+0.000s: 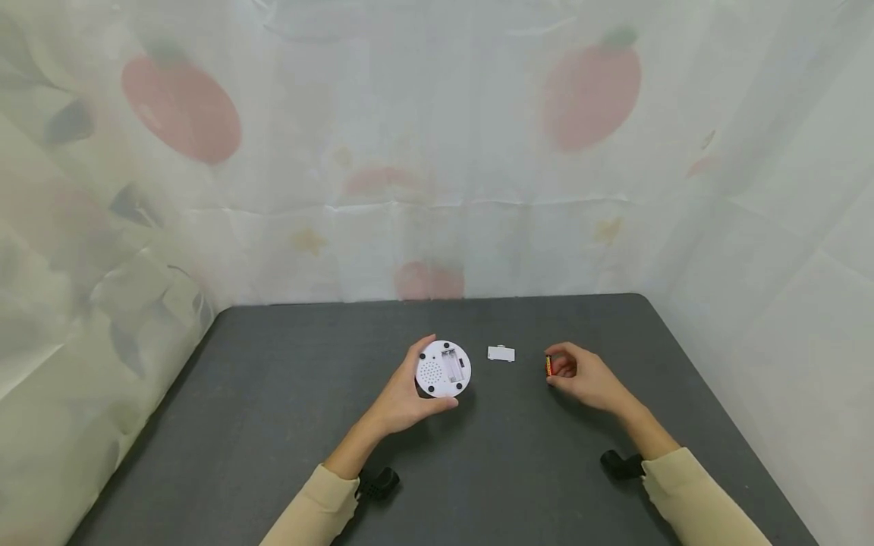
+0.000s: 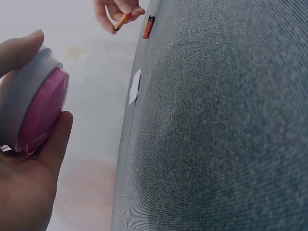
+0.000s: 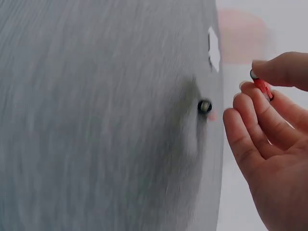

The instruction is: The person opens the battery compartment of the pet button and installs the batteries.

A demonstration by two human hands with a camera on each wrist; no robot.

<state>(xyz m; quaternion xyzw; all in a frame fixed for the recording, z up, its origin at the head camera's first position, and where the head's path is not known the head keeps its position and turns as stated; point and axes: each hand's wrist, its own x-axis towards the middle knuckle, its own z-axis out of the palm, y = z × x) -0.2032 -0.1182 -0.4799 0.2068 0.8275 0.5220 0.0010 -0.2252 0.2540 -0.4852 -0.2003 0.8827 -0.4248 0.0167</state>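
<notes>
My left hand [image 1: 403, 398] grips a round white device [image 1: 432, 373] by its rim, raised above the table. Its white underside, with small dark feet, a dotted speaker grille and an uncovered battery compartment [image 1: 452, 365], faces the head camera. A pink side [image 2: 45, 113] shows in the left wrist view. Between thumb and fingertip, my right hand [image 1: 586, 377] pinches a small red and black battery [image 3: 263, 88]. A second battery [image 2: 148, 27] lies on the table near that hand. Between the two hands rests a white battery cover [image 1: 501, 353].
The dark grey table [image 1: 287, 394] has rounded far corners. A pale curtain [image 1: 423, 152] with fruit prints hangs behind it and along both sides. Black wrist cameras [image 1: 379, 483] sit on both forearms, close to the tabletop.
</notes>
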